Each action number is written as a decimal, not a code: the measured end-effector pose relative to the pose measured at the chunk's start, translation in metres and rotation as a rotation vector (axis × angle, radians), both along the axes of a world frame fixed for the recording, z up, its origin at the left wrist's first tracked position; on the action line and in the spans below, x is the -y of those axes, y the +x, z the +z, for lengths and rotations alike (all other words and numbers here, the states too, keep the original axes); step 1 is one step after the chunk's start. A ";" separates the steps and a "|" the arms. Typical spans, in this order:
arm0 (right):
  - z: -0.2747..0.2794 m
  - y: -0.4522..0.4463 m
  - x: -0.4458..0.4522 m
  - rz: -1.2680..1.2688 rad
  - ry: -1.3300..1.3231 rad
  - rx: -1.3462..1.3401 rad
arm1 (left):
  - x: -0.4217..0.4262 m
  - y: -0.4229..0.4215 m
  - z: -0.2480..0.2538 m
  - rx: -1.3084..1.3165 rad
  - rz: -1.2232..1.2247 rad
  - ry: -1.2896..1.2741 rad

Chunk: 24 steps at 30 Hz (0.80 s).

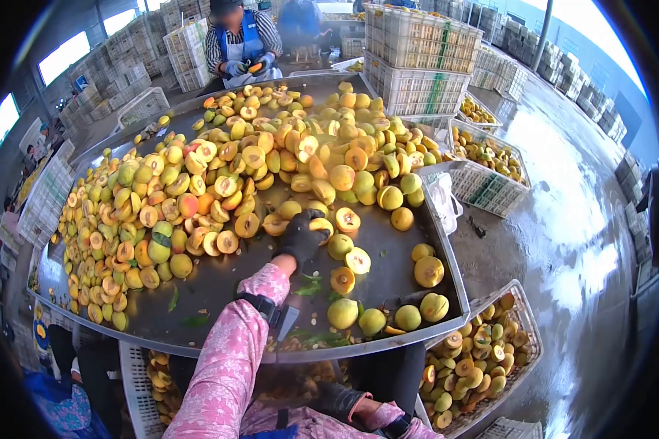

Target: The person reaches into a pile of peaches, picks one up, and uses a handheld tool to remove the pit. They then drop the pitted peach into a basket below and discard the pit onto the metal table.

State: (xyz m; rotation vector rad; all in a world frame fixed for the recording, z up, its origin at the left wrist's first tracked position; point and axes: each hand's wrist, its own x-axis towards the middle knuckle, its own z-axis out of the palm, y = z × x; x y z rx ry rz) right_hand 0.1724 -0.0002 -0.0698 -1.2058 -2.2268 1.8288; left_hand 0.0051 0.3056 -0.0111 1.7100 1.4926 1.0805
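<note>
**Left hand (302, 235) on a yellow-orange fruit piece (321, 226), worktop (231, 282) piled high**

So there's this dark metal worktop with a raised rim, and a huge heap of fruit (190, 183) covers most of it, running from the left side across to the far end. Yellow, green and orange ones, some whole, plenty cut open with the pit or its hollow showing.

The left hand is in a black glove, reaching out to the near edge of the heap. Its fingers are curled most of the way in, around that yellow-orange fruit piece. Pink floral sleeve (231, 344) on that arm, with a dark strap (260, 306) at the wrist. Just to the right of the hand there's a cut half (347, 219), and a few green leaves (309, 285) lie on the metal nearer the body.

Right hand (337, 401) is dark-gloved too, down below the near rim by the lap. It's murky there, so I honestly can't tell how far open its fingers are or if they've got hold of anything.

A loose bunch of fruit (372, 320) sits in the near right corner. Past that corner, lower down, is a crate (529, 322) full of fruit, and more stacked crates (421, 36) stand beyond the far right side. Across the worktop, a person in a blue vest (250, 45) is holding something orange (255, 67) in gloved hands.
</note>
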 end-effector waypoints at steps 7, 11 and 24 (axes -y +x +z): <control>0.047 0.003 -0.009 0.004 -0.105 -0.077 | 0.089 -0.021 0.080 0.986 -0.142 -0.497; 0.087 0.016 -0.012 -0.091 -0.376 -0.357 | 0.147 -0.052 0.059 0.411 -0.171 0.018; 0.147 0.000 -0.001 -0.124 0.204 -0.334 | 0.283 -0.039 0.084 1.058 -0.077 -0.131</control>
